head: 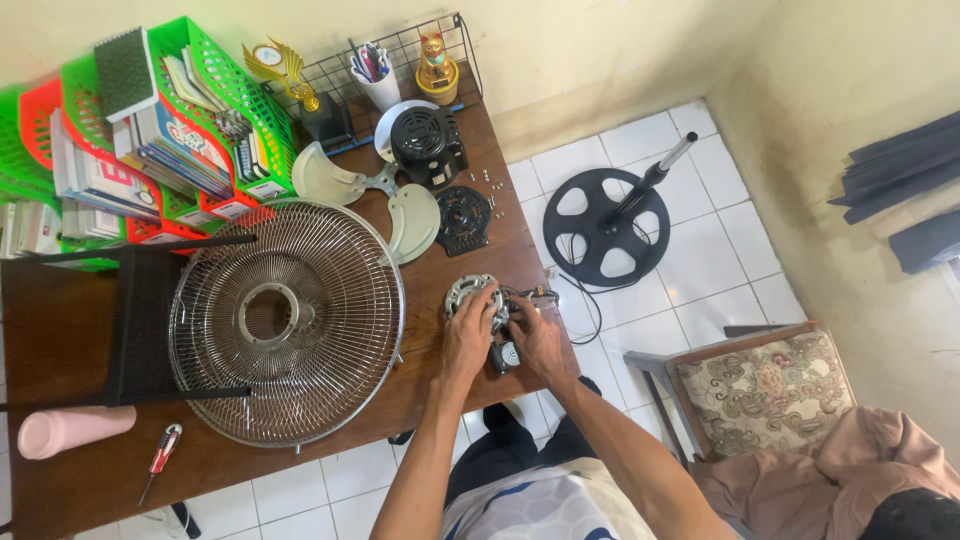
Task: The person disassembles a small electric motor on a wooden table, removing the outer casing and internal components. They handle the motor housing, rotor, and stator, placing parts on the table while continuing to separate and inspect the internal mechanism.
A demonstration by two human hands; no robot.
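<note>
The fan was already in pieces on the wooden table [90,470]: the wire guard [288,320], the blades [385,200] and the black motor cover [428,143] lay apart. Both hands [468,335] [540,340] closed around the bare motor [472,297] near the table edge. Reassembly had not begun; the stand [605,225] waited on the floor.

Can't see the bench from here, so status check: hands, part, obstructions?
Left hand and right hand both gripping the fan motor at table edge. Wire fan guard lies just left, apart. Nothing blocking.
</note>
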